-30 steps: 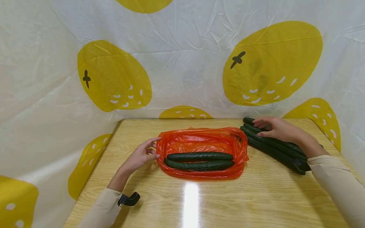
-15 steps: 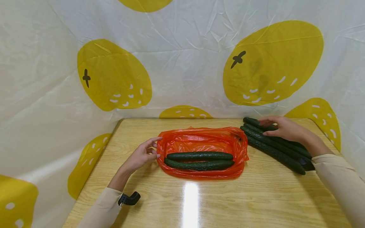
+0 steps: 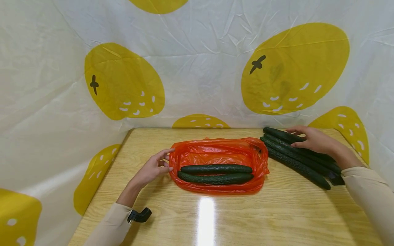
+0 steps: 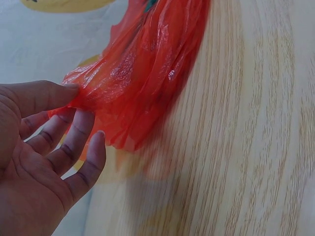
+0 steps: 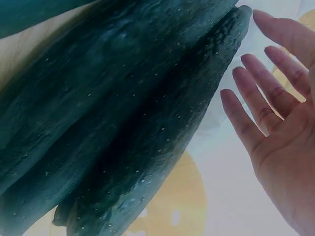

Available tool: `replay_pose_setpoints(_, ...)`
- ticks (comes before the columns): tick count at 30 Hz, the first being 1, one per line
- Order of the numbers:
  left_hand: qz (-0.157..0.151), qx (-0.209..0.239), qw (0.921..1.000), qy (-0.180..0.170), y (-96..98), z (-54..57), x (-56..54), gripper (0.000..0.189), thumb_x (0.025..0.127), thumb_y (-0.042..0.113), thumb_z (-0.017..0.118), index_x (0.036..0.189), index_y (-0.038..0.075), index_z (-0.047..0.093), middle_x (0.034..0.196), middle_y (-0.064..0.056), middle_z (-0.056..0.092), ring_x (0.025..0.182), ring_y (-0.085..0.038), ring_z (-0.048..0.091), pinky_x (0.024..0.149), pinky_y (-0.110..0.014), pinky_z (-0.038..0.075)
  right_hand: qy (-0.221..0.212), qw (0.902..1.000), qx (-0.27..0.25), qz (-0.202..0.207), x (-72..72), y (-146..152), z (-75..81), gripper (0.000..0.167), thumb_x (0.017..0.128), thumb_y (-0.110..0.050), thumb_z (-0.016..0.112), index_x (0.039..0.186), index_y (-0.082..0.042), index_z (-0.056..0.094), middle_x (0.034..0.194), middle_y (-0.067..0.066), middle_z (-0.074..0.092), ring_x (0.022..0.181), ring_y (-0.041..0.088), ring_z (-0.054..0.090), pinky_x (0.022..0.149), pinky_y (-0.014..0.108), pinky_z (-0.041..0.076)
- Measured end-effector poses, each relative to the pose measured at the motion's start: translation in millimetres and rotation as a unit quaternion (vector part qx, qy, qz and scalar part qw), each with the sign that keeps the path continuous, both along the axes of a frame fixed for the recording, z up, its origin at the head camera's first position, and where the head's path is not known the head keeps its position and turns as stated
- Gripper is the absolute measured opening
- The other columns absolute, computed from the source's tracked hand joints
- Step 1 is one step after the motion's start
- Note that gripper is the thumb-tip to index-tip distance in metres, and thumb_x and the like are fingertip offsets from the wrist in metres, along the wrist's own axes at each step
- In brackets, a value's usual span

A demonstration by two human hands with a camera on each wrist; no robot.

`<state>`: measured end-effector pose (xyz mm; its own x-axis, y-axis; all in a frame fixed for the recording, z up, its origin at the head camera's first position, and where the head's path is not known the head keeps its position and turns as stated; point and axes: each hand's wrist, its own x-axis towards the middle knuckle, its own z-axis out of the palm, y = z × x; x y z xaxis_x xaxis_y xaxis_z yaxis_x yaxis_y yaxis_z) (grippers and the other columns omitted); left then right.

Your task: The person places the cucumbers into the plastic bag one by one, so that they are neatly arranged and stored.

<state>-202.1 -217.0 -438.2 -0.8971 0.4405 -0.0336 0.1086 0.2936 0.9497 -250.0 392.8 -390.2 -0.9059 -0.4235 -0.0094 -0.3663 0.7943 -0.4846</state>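
A red plastic bag (image 3: 215,145) lies with its mouth spread in the middle of the table. Two dark green cucumbers (image 3: 216,168) lie side by side inside it. My left hand (image 3: 152,167) is at the bag's left end, fingertips touching its rim; thumb and fingers stand apart in the head view. In the left wrist view the fingers (image 4: 71,142) are partly hidden by the film. Several loose cucumbers (image 3: 295,164) lie slanting at the right. Over their upper side hovers my right hand (image 3: 317,139), fingers loosely spread; the right wrist view shows it beside a cucumber (image 5: 157,128), holding nothing.
A white cloth with yellow printed fruit (image 3: 200,85) hangs close behind and beside the wooden table (image 3: 246,218). A black camera mount (image 3: 140,215) sits on the left wrist. Another dark piece (image 3: 337,179) shows by the right cuff.
The right hand has drifted to the right along the loose cucumbers, uncovering more of them. My left hand, the bag and the two cucumbers in it look unchanged.
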Motion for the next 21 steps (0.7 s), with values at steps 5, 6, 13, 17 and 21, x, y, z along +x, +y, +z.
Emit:
replay_pose_setpoints(5,0.001,0.001,1.0000,-0.002,0.0,0.0,0.2,0.069,0.090,-0.005,0.070,0.153,0.006,0.043,0.117,-0.022,0.048,0.093,-0.030,0.059,0.072,-0.028,0.056,-0.015,0.9998,0.011,-0.002,-2.5,5.3,-4.1,0.061,0.094,-0.009,0.072,0.145,0.008,0.044,0.143,0.033,0.049,0.123,0.053,0.053,0.095,0.066,0.046)
replay_pose_setpoints(6,0.001,0.001,1.0000,-0.002,0.0,-0.1,0.1,0.069,0.091,-0.005,0.070,0.153,0.006,0.043,0.117,-0.022,0.048,0.093,-0.030,0.059,0.072,-0.028,0.056,-0.014,0.9998,0.014,-0.003,-2.6,5.7,-4.7,0.061,0.094,-0.008,0.073,0.145,0.008,0.044,0.143,0.033,0.049,0.123,0.053,0.053,0.095,0.066,0.047)
replay_pose_setpoints(13,-0.001,0.001,1.0000,0.000,-0.7,-0.8,0.0,0.069,0.091,-0.006,0.070,0.153,0.006,0.043,0.117,-0.022,0.048,0.092,-0.029,0.060,0.072,-0.028,0.056,-0.009,0.9998,0.019,0.001,-2.3,7.7,-6.5,0.060,0.092,-0.006,0.073,0.143,0.010,0.047,0.141,0.033,0.051,0.121,0.053,0.055,0.095,0.066,0.046)
replay_pose_setpoints(17,-0.001,0.003,1.0000,0.002,-0.9,-1.2,0.0,0.069,0.091,-0.006,0.070,0.153,0.006,0.043,0.117,-0.022,0.048,0.092,-0.029,0.060,0.072,-0.029,0.056,-0.011,0.9997,0.021,0.001,-3.8,9.7,-8.6,0.061,0.092,-0.005,0.073,0.144,0.011,0.045,0.140,0.035,0.052,0.120,0.054,0.055,0.095,0.067,0.046)
replay_pose_setpoints(21,-0.001,0.002,1.0000,0.002,-1.2,-1.7,-0.1,0.069,0.091,-0.005,0.070,0.153,0.006,0.043,0.116,-0.022,0.048,0.091,-0.030,0.060,0.071,-0.029,0.056,-0.010,0.9996,0.028,0.001,-5.5,12.0,-11.4,0.061,0.092,-0.005,0.073,0.143,0.012,0.045,0.138,0.035,0.053,0.119,0.053,0.056,0.095,0.067,0.046)
